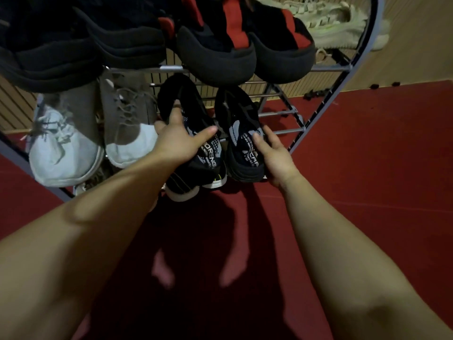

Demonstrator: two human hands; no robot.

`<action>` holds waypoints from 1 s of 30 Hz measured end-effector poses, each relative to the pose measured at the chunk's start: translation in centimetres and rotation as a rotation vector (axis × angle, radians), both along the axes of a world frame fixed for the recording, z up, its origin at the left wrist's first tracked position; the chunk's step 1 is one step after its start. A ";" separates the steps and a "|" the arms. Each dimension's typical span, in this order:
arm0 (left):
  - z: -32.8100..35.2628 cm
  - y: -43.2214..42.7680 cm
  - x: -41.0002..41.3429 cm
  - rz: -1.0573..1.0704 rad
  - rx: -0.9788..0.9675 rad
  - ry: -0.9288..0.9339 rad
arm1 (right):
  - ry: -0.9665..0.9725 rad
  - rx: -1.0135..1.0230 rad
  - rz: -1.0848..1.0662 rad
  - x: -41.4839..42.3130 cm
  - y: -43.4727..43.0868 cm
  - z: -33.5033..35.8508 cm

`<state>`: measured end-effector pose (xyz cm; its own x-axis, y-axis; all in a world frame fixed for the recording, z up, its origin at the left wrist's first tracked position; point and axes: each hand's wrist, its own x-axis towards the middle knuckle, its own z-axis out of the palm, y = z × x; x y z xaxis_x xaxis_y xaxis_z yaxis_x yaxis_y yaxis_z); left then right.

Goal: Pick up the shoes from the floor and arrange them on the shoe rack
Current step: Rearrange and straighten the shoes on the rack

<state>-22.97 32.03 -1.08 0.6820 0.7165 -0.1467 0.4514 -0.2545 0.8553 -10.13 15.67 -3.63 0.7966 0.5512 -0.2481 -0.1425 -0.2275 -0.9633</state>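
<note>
Two black shoes with grey printed insoles lie side by side on the middle shelf of the metal shoe rack. My left hand grips the left black shoe, fingers inside its opening and thumb across the insole. My right hand holds the right black shoe at its heel, thumb on the insole. Both heels stick out over the shelf's front edge.
A pair of grey-and-white sneakers sits on the same shelf to the left. On the shelf above are black shoes, black-and-red shoes and a pale knit sneaker. Red floor lies below and to the right, with a wooden wall behind.
</note>
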 end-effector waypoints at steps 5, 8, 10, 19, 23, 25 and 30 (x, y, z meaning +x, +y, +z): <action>-0.6 -0.9 -0.3 0.016 0.109 0.054 | -0.109 0.061 0.088 -2.9 -1.8 -1.0; -0.7 -2.1 -1.1 -0.003 0.125 0.072 | -0.357 -0.101 0.258 -3.7 -2.5 -1.1; -0.6 -2.6 -1.5 -0.018 0.129 0.083 | -0.517 -0.218 0.277 -4.1 -2.2 -1.2; 0.0 -1.2 0.3 -0.027 0.196 0.160 | -0.515 -0.084 0.159 -4.0 -1.6 -1.1; 0.2 0.7 2.6 -0.010 0.108 0.161 | -0.515 -0.083 0.158 -2.2 -1.2 -0.1; 0.3 1.5 3.3 -0.003 0.068 0.168 | -0.562 -0.110 0.185 -1.1 -1.1 -0.2; -0.2 -0.1 1.9 -0.078 0.067 0.065 | -0.584 -0.185 0.172 -1.2 -1.3 -1.5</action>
